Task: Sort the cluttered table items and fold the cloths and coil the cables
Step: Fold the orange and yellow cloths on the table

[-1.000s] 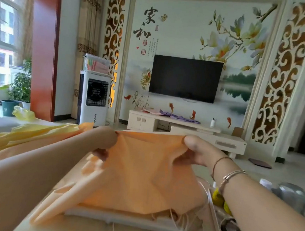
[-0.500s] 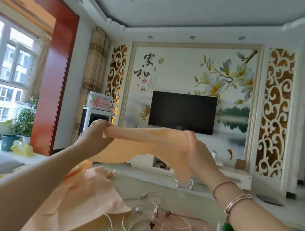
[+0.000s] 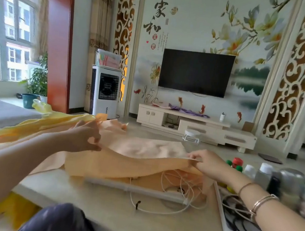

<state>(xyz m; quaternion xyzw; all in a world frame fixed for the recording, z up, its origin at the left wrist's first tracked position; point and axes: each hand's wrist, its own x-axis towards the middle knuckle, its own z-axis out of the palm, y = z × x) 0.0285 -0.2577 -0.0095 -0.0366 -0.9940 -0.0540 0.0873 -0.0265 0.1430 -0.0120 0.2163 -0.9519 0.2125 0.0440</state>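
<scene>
Right hand pinches the near corner of the peach cloth, and the left hand grips its opposite edge, so the sheet hangs folded over between them just above the tabletop. Nearest on the tabletop, white cables lie loose and uncoiled (one trails a small black clip), running under the cloth and over a long white bar. At right a tray holds more tangled cable, with bottles beyond it. Further left, a yellow cloth lies rumpled. By my judgement the work is early: one fold begun, cables and sorting untouched.
</scene>
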